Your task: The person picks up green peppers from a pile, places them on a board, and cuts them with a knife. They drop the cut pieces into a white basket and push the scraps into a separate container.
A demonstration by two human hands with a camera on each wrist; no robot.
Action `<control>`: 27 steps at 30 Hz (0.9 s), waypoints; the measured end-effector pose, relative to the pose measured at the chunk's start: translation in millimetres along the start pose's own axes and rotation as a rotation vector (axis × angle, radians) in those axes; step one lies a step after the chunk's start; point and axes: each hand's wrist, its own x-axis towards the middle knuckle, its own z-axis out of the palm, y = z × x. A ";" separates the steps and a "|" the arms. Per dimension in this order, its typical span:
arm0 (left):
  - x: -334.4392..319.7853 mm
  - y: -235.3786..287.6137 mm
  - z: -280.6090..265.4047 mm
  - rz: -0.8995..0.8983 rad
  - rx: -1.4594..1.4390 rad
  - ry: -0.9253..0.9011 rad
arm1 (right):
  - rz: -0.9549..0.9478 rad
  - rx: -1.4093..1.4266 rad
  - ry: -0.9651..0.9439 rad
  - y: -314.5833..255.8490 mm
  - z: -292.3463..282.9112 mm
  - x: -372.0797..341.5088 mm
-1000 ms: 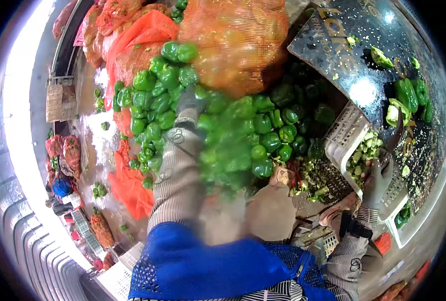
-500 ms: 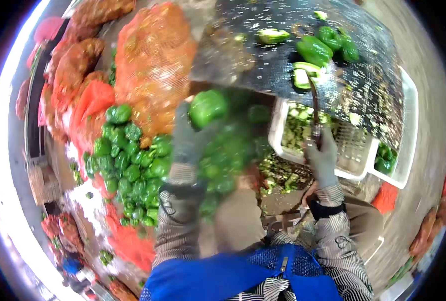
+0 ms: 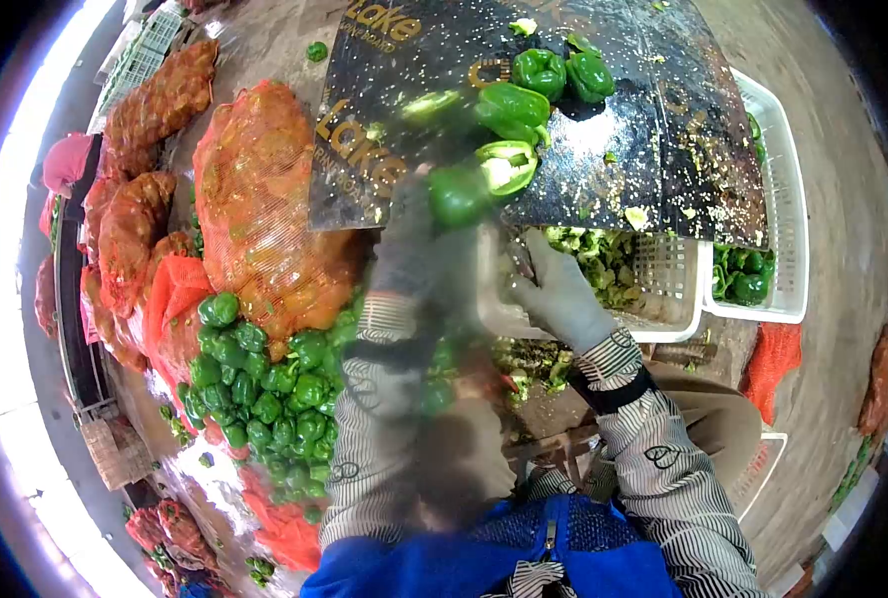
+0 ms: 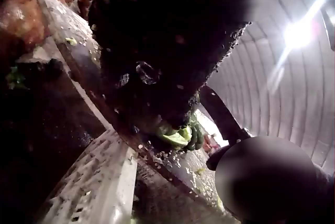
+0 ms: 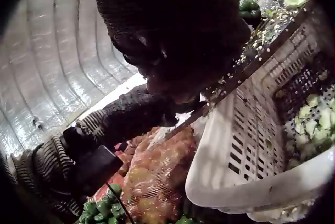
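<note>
My left hand (image 3: 409, 224), gloved and blurred, holds a whole green bell pepper (image 3: 459, 196) over the near edge of a black printed board (image 3: 603, 189). Beside that pepper lies a cut bell pepper (image 3: 509, 167) with its pale inside showing. Several whole peppers (image 3: 514, 110) rest just beyond it. My gloved right hand (image 3: 566, 296) is above a white crate (image 3: 653, 336) tucked under the board's edge. It grips a knife, whose dark curved blade (image 4: 222, 113) shows in the left wrist view. Both wrist views are dark around the hands.
Pepper scraps (image 3: 608, 264) lie in the near crate. A second white crate (image 3: 801, 239) at the right holds green peppers. To the left are a heap of bell peppers (image 3: 264, 389) and a bulging orange mesh sack (image 3: 264, 199). Seeds are scattered over the board.
My left hand has come up from the pepper heap with a bell pepper and moved it right, over the board. My right hand and the knife have shifted toward the left.
</note>
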 end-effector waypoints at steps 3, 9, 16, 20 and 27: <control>0.6 -19.6 10.1 0.165 0.048 0.049 | -0.023 -0.017 -0.029 1.0 -6.8 6.1; -5.1 1.9 -0.5 0.071 -0.005 0.060 | 0.020 -0.353 -0.238 20.6 18.9 52.7; -3.0 21.9 -8.7 -0.185 -0.262 0.089 | -0.143 -0.459 -0.043 47.5 63.0 72.8; 14.5 -20.4 12.3 -0.150 -0.093 0.245 | -0.229 -0.525 0.002 54.2 68.6 59.3; 66.7 -29.1 17.1 -0.204 -0.012 0.160 | -0.064 -0.019 0.076 58.5 -14.5 -54.1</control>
